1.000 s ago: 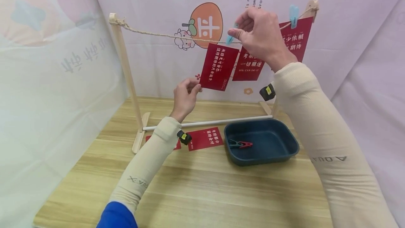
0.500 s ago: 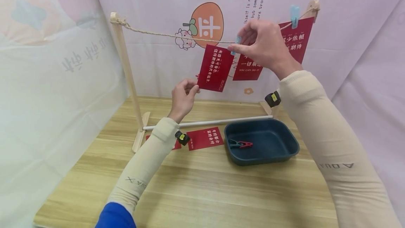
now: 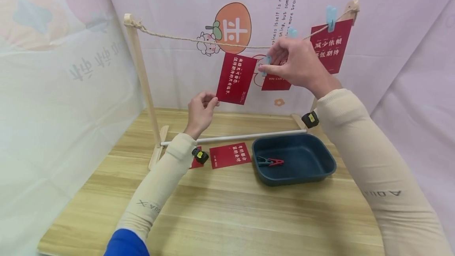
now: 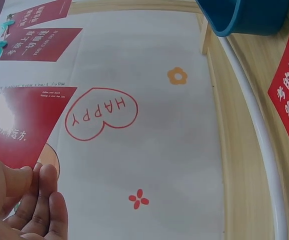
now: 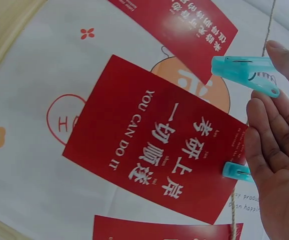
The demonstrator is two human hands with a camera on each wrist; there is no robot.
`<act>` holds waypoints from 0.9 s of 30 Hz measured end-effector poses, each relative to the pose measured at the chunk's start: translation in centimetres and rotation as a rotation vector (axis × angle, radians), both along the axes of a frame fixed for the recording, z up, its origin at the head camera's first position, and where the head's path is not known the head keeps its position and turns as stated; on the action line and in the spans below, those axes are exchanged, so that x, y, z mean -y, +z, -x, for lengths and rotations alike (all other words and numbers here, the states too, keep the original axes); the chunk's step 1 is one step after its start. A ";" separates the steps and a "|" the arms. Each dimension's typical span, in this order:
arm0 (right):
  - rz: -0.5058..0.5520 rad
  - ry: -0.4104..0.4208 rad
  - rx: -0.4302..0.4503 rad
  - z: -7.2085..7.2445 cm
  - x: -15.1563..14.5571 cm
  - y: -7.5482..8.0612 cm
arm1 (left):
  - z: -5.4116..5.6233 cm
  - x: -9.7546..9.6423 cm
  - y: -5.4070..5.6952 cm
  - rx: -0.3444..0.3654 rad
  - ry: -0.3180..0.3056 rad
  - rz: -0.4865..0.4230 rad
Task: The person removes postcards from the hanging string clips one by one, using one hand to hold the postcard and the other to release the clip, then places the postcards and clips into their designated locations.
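Note:
My left hand pinches a red card with white writing by its lower left corner, holding it tilted below the twine. Between the thumb and fingers of my right hand is a light blue clothespin, just right of that card's upper edge and below the twine. Behind the right hand, a second red card hangs from the twine by another light blue clothespin. Farther right hangs a third red card, clipped by a light blue clothespin.
The twine runs between posts of a wooden frame, with a white rod low across it. A dark blue tub holds a green clothespin and a red one. Red cards, including one, lie on the table left of it.
My right hand has brought the clothespin down from the twine, slightly to the right. My left hand has moved the card a little left and down, away from the twine.

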State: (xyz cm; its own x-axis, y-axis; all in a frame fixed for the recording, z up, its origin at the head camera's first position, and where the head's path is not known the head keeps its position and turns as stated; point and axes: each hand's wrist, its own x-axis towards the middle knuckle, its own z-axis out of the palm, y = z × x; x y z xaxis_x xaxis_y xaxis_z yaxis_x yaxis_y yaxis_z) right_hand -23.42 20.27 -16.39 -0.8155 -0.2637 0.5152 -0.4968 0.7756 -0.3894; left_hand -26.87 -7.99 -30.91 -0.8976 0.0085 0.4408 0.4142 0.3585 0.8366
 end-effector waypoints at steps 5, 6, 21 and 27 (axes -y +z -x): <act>-0.005 0.000 0.037 0.0 -0.3 -0.7 | 0.0 0.6 -0.2 -0.001 0.011 0.005; -0.007 -0.002 0.044 0.0 -0.4 -0.8 | 0.0 0.7 -0.3 -0.003 0.012 0.005; -0.036 0.044 0.069 0.0 -1.6 -3.1 | 0.1 2.0 -1.0 0.030 0.030 -0.018; -0.071 0.055 0.098 -0.1 -2.0 -4.1 | -0.1 2.4 -1.1 0.053 0.039 -0.024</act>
